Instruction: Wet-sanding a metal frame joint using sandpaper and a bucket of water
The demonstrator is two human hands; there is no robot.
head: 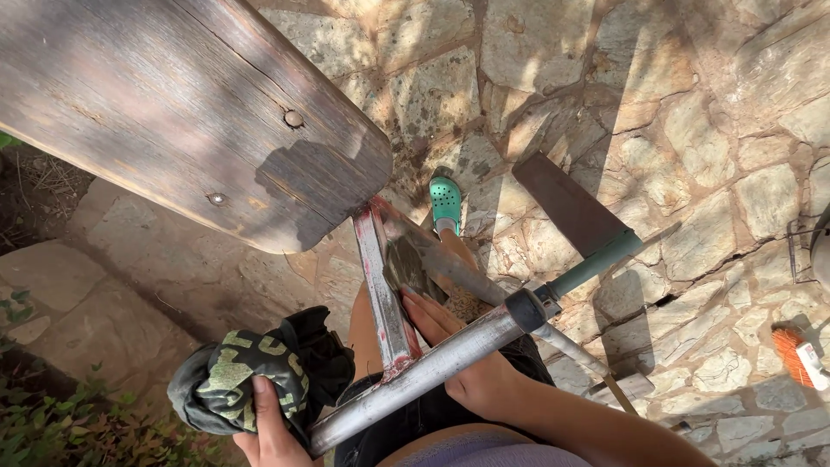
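My left hand [273, 430] grips a bunched dark cloth with a pale green pattern [246, 372] at the lower left. My right hand [445, 333] reaches under a grey metal tube [415, 376] that crosses the view diagonally. Its fingers press a dark, worn abrasive sheet [406, 266] against a metal bar with flaking red paint [382, 294]. That bar runs up to the end of a weathered wooden plank [190, 112] with two screw heads, which fills the upper left.
Pale stone paving [674, 112] lies below. My foot in a green clog [446, 203] stands on it. A dark flat blade [566, 203] on a green handle [596, 261] lies to the right. An orange brush [791, 346] sits at the right edge, plants at the lower left.
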